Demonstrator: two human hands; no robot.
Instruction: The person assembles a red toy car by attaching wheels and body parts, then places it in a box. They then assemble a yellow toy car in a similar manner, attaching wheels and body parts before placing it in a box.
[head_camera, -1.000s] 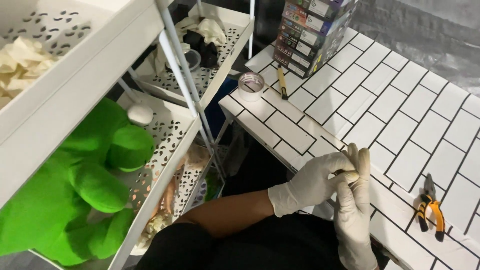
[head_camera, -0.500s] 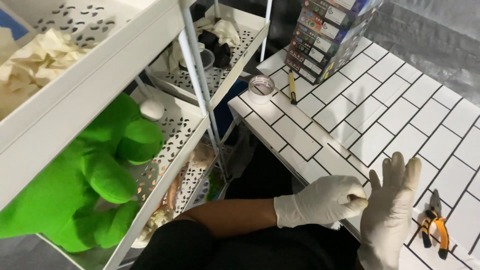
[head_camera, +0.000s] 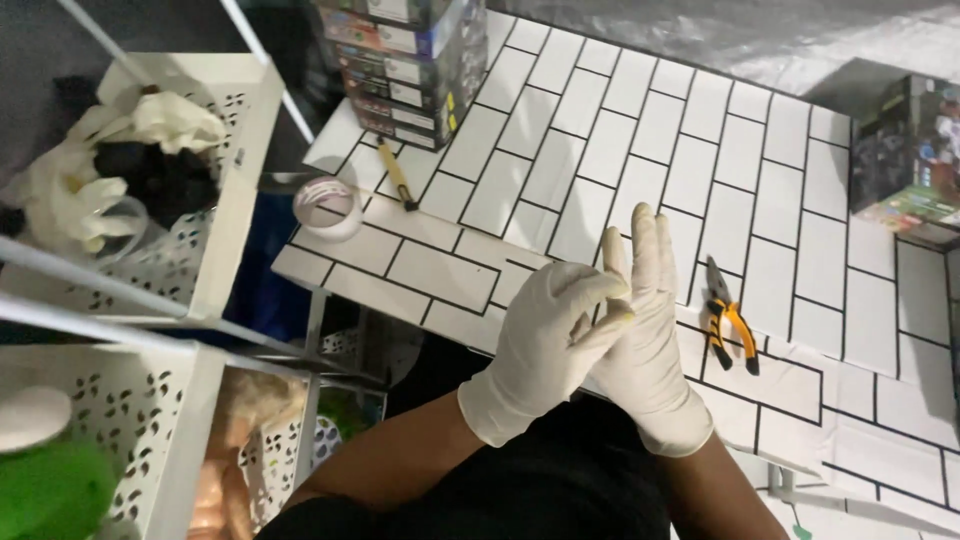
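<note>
Both of my hands wear white latex gloves and meet above the front edge of a white tile-patterned table (head_camera: 600, 130). My right hand (head_camera: 652, 335) is held upright with its fingers straight and together, holding nothing. My left hand (head_camera: 545, 345) lies across its palm side, fingertips pinching the glove near the base of the right fingers. Orange-handled pliers (head_camera: 730, 320) lie on the table just right of my right hand.
A roll of tape (head_camera: 327, 206) and a yellow-handled tool (head_camera: 398, 175) lie at the table's left edge, near a stack of boxes (head_camera: 405, 60). Another box (head_camera: 905, 160) stands far right. A white perforated shelf cart (head_camera: 235, 190) on the left holds gloves and a green plush toy (head_camera: 50, 492).
The view has swung right and closer to the table. My right hand's fingers, spread half a second ago, are now together, and my left hand has moved up onto the palm.
</note>
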